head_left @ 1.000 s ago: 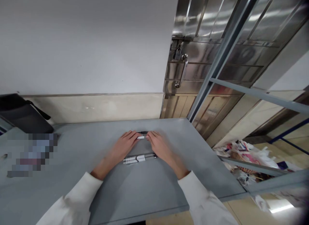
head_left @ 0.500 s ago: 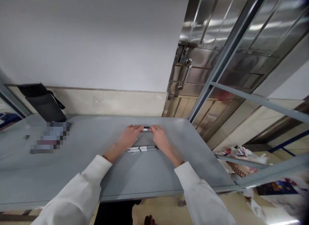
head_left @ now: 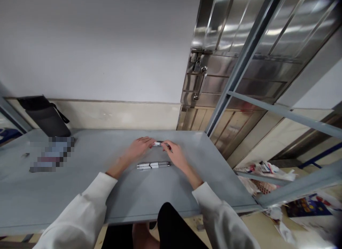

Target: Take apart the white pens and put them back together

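Note:
Near the back of the grey table, a white-and-black pen [head_left: 157, 143] lies between my two hands, its ends covered by fingers. My right hand [head_left: 175, 153] pinches its right end between thumb and fingers. At the left end, my left hand [head_left: 141, 147] has its fingers together with the tips on the pen; the thumb is mostly hidden. Closer to me, white-and-grey pens [head_left: 153, 166] lie side by side on the table, touched by neither hand. Whether more than one pen is between my hands I cannot tell.
A dark bottle with a strap [head_left: 46, 115] leans at the back left, with a blurred-out flat object [head_left: 53, 154] before it. A metal frame post [head_left: 227, 88] rises at the table's right back corner. Bags and a basket [head_left: 264, 186] sit beyond the right edge.
My left hand has shifted slightly left and looks flatter. My right hand has turned, its thumb now showing against the pen. My knee has come into view under the table edge.

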Demonstrator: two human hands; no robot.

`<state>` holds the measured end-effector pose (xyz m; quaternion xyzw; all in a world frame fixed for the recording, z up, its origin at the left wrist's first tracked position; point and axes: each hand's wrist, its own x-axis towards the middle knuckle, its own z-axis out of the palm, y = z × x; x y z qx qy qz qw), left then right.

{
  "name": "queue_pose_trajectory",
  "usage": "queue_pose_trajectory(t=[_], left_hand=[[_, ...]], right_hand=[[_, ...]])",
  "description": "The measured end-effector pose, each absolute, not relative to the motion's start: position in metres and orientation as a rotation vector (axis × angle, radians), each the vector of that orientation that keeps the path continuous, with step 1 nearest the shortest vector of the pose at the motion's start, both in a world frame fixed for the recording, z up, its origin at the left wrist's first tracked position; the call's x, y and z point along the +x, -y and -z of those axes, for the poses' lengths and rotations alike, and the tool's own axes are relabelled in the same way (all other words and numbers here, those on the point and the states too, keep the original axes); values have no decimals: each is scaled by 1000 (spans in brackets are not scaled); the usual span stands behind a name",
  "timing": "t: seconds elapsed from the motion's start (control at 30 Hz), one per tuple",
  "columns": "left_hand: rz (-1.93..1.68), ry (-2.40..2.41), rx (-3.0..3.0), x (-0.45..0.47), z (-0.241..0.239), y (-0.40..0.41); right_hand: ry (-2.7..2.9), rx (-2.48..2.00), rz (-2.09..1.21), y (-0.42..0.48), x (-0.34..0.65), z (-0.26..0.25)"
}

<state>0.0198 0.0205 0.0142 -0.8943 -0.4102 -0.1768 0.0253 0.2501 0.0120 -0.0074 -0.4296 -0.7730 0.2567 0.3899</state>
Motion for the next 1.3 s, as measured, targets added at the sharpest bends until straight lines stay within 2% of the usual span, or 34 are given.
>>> queue_pose_trajectory(t=[0.23,0.43,0.63,0.83,1.0,1.17,1.3], left_hand=[[549,1277,-2776,19,-16,-18],[542,1252,-2757,18,-16,-18],[494,1222,-2745,14,-17,-16],[530,1168,-2717,6,-15,-18],[591,1206,-2730,6,-15,-17],[685,1160,-2767,9,-15,-16],[688,1188,-2787,11,-14,-15]], right_hand=[[1884,-1003,-645,-12,249,4],[1847,-1086,-788,-11,250,5],[1788,-912,-717,-16,247,6],[1756,-1018,-930,-20,246,12],[1754,-893,-844,-18,245,6],[1714,-935,-955,-18,245,2],[1707,-894,-893,-17,246,1]])
